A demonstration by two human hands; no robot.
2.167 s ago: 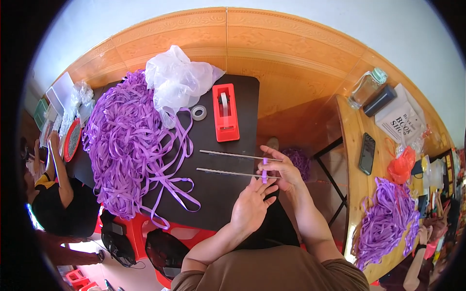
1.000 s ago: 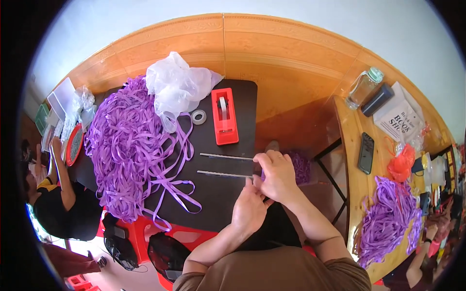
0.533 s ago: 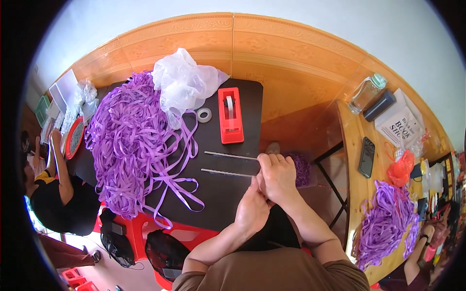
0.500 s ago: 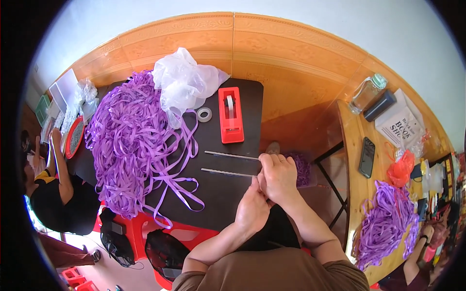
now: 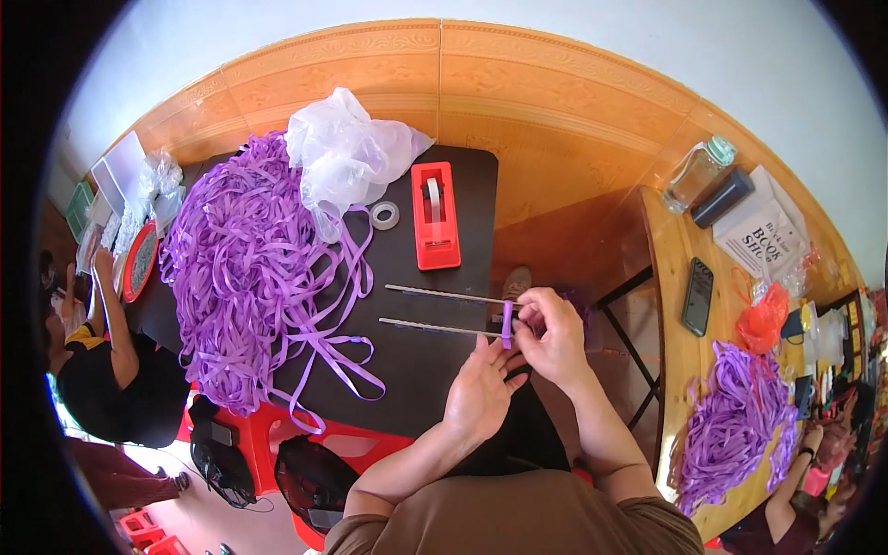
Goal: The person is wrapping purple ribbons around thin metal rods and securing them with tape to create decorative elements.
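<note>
Two thin metal rods (image 5: 435, 292) run side by side over the dark table's right edge. A short band of purple ribbon (image 5: 507, 324) spans both rods near their right ends. My right hand (image 5: 552, 335) is at the right of this band, fingertips closed on the ribbon beside the rods; its fingers partly hide the rod ends. Below the rods is my left hand (image 5: 476, 393), palm turned up and fingers apart, its thumb tip close to the lower rod.
A big purple ribbon heap (image 5: 240, 277) covers the table's left side, beside a clear plastic bag (image 5: 347, 153), a tape roll (image 5: 385, 215) and a red tape dispenser (image 5: 435, 217). A wooden table (image 5: 671, 277) at right bears a phone (image 5: 697, 296) and more ribbon (image 5: 735, 425). Other people sit nearby.
My hands have moved apart from their close grip at the rods' right ends. The purple ribbon band across the rods now shows between them. The left hand's fingers have spread.
</note>
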